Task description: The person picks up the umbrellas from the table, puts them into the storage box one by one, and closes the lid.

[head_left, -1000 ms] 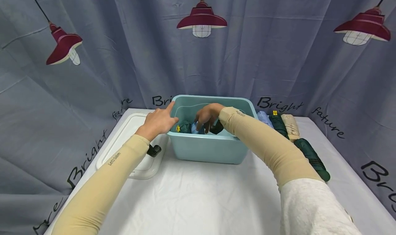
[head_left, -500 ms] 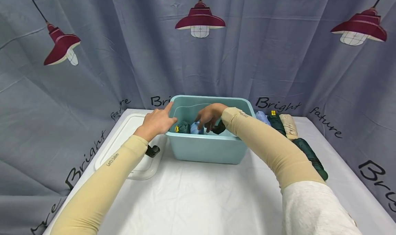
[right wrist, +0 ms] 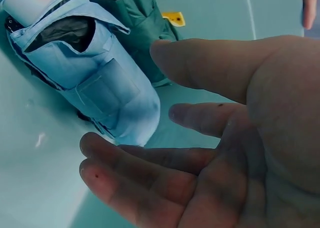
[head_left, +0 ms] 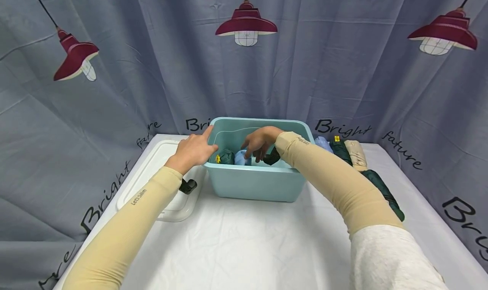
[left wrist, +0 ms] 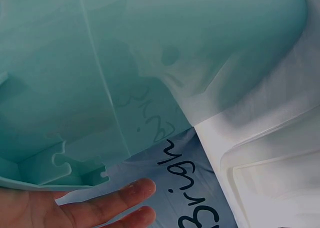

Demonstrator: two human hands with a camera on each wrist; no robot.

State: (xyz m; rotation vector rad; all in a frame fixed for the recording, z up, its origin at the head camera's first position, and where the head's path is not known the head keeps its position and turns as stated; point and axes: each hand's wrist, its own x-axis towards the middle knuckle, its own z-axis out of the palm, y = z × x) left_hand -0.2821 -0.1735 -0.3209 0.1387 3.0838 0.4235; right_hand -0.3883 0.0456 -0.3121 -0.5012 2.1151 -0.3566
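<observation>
Blue roll [right wrist: 100, 92]: a light blue folded umbrella in its sleeve, lying on the floor of the bin, just beside a green one; in the head view it shows at [head_left: 242, 157], partly behind the bin's near wall.
Green roll [right wrist: 135, 22]: dark green with a yellow tag, touching the blue roll on its far side; in the head view at [head_left: 225, 156], at 9 o'clock from the blue one. Its lower half is hidden.
Right hand [head_left: 259, 141]: inside the bin, above the blue roll, fingers loosely spread and gripping nothing; the wrist view shows the open palm [right wrist: 240, 153] hovering just off the roll, apart from it.
Dark shape [head_left: 272, 157]: something black under the right wrist; too hidden to tell what it is.
Bin [head_left: 251, 184]: teal plastic, at 12 o'clock on the table, open on top.
Left hand [head_left: 192, 151]: at the bin's 9 o'clock corner, forefinger straight along the rim, the rest relaxed; whether the palm touches the wall cannot be told. The wrist view catches only two fingertips [left wrist: 115, 200], the rest cut off.
Lid [head_left: 152, 171]: clear, flat at 9 o'clock of the bin, partly under the left forearm; a black clip [head_left: 188, 185] at its near corner.
Row of rolls [head_left: 356, 154]: blue, green, beige and dark green ones at 3 o'clock of the bin, partly behind the right arm.
Table [head_left: 244, 247]: white cloth.
</observation>
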